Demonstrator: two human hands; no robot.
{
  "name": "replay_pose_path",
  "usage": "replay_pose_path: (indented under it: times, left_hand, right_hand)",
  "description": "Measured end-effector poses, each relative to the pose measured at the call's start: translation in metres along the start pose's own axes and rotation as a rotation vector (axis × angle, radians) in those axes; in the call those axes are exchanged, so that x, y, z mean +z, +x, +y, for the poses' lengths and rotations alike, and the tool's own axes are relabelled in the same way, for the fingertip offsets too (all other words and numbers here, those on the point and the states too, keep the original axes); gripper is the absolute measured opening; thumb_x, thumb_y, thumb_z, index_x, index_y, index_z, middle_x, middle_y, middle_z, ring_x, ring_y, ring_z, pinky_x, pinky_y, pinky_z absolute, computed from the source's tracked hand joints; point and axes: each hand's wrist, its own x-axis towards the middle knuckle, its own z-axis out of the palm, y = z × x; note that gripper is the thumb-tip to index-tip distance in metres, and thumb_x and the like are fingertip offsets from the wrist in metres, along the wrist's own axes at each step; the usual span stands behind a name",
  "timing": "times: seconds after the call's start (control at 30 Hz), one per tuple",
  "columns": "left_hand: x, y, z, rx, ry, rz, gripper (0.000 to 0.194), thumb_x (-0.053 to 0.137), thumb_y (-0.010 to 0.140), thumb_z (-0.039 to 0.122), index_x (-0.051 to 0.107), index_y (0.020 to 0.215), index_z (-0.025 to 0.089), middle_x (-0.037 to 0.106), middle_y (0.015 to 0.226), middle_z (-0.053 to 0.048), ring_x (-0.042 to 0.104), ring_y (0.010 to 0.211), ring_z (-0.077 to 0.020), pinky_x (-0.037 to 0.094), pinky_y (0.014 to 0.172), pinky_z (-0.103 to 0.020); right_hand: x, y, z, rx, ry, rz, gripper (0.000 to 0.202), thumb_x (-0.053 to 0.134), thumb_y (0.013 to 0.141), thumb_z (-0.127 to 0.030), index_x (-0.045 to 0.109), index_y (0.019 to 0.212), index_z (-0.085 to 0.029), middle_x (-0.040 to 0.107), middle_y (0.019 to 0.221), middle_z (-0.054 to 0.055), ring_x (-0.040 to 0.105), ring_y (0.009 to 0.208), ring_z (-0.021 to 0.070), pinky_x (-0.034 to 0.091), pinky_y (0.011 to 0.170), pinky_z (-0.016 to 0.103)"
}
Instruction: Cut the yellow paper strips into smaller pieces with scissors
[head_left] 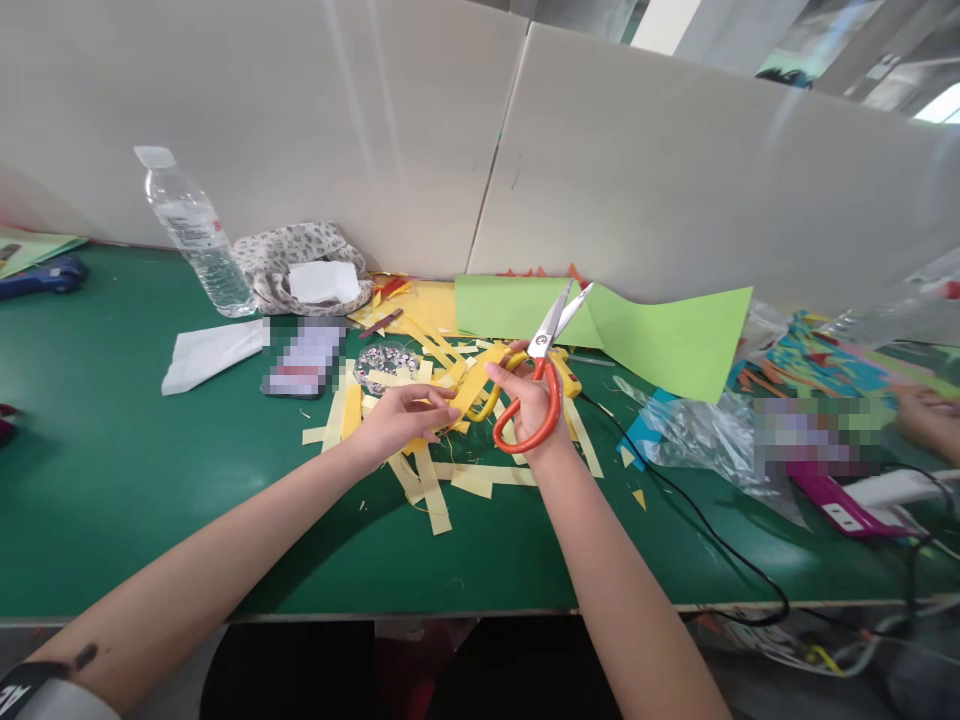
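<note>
Right hand (531, 402) grips scissors (541, 342), tips toward surface's (112, 450) far edge | left hand (399, 416) half-curled, hold unclear | seemingly handling yellow strip (474, 386); cutting would need regrip

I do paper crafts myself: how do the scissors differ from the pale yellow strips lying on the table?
The scissors have orange-red handles and metal blades; the pale yellow strips look like paper. The scissors are raised in the right grip; the strips lie scattered on the green table. Both appear mid-view.

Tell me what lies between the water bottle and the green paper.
The head view shows a spotted bag, white paper against it, then yellow paper.
</note>
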Motion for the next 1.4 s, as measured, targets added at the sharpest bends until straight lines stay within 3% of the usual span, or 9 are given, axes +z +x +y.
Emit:
replay_pose_path:
  times: [0.07, 0.27, 0.47, 0.7, 0.97, 1.07, 1.23, 1.4]
  left_hand:
    - [0.000, 0.000, 0.000, 0.002, 0.042, -0.014, 0.014, 0.070, 0.064, 0.025, 0.060, 0.064, 0.016, 0.061, 0.114, -0.009, 0.061, 0.074, -0.0123, 0.048, 0.056, -0.022]
    - [-0.001, 0.002, -0.002, 0.004, 0.074, -0.025, 0.013, 0.069, 0.066, 0.025, 0.060, 0.066, 0.016, 0.065, 0.070, -0.004, 0.057, 0.064, -0.0116, 0.047, 0.058, -0.022]
    - [-0.002, 0.002, -0.004, 0.006, 0.029, -0.005, 0.016, 0.072, 0.064, 0.026, 0.060, 0.064, 0.016, 0.065, 0.070, -0.003, 0.060, 0.067, -0.0117, 0.048, 0.062, -0.023]
    - [-0.002, 0.001, 0.000, 0.054, -0.095, 0.049, 0.015, 0.071, 0.067, 0.027, 0.062, 0.066, 0.016, 0.064, 0.071, -0.001, 0.060, 0.067, -0.0099, 0.049, 0.066, -0.023]
    - [-0.001, -0.004, 0.006, 0.129, -0.305, 0.055, 0.017, 0.074, 0.067, 0.026, 0.059, 0.064, 0.017, 0.065, 0.069, 0.001, 0.062, 0.069, -0.0085, 0.049, 0.068, -0.020]
    - [-0.002, -0.004, 0.005, 0.140, -0.324, 0.067, 0.017, 0.074, 0.067, 0.025, 0.059, 0.064, 0.017, 0.065, 0.068, 0.002, 0.062, 0.069, -0.0084, 0.049, 0.068, -0.019]
    - [-0.001, -0.002, 0.001, 0.086, -0.271, 0.046, 0.018, 0.074, 0.065, 0.026, 0.059, 0.065, 0.017, 0.065, 0.069, 0.001, 0.063, 0.071, -0.0101, 0.050, 0.073, -0.023]
    - [0.002, -0.001, -0.001, 0.020, -0.229, 0.029, 0.018, 0.074, 0.066, 0.025, 0.059, 0.066, 0.016, 0.066, 0.069, -0.001, 0.064, 0.070, -0.0107, 0.050, 0.079, -0.027]
  right_hand:
    - [0.000, 0.000, -0.001, 0.030, 0.032, -0.005, 0.037, 0.077, 0.055, -0.021, 0.053, 0.083, -0.023, 0.054, 0.072, -0.006, 0.056, 0.072, 0.0107, 0.046, 0.078, 0.030]
    - [0.002, 0.000, -0.002, 0.059, 0.068, 0.007, 0.040, 0.077, 0.053, -0.021, 0.052, 0.084, -0.023, 0.054, 0.073, -0.006, 0.056, 0.075, 0.0107, 0.045, 0.080, 0.030]
    - [0.001, -0.001, -0.003, 0.030, -0.017, -0.020, 0.038, 0.076, 0.056, -0.025, 0.052, 0.086, -0.023, 0.055, 0.075, -0.005, 0.058, 0.075, 0.0118, 0.046, 0.081, 0.033]
    - [0.009, -0.008, -0.001, 0.030, -0.274, -0.086, 0.042, 0.079, 0.053, -0.027, 0.051, 0.084, -0.023, 0.055, 0.068, -0.006, 0.054, 0.063, 0.0115, 0.046, 0.067, 0.031]
    - [0.006, -0.005, -0.001, 0.014, -0.261, -0.033, 0.037, 0.072, 0.064, -0.042, 0.050, 0.088, -0.025, 0.061, 0.078, -0.003, 0.060, 0.074, 0.0139, 0.046, 0.077, 0.034]
    - [0.008, -0.007, -0.005, 0.027, -0.252, -0.099, 0.033, 0.069, 0.067, -0.046, 0.051, 0.084, -0.023, 0.062, 0.076, -0.002, 0.061, 0.073, 0.0141, 0.047, 0.079, 0.036]
    - [0.009, -0.011, -0.007, 0.012, -0.229, -0.270, 0.030, 0.071, 0.066, -0.039, 0.051, 0.081, -0.023, 0.057, 0.072, -0.004, 0.058, 0.066, 0.0119, 0.047, 0.074, 0.034]
    - [0.005, -0.009, 0.001, -0.040, -0.327, -0.261, 0.031, 0.072, 0.063, -0.030, 0.048, 0.081, -0.025, 0.052, 0.068, -0.006, 0.052, 0.060, 0.0110, 0.044, 0.063, 0.031]
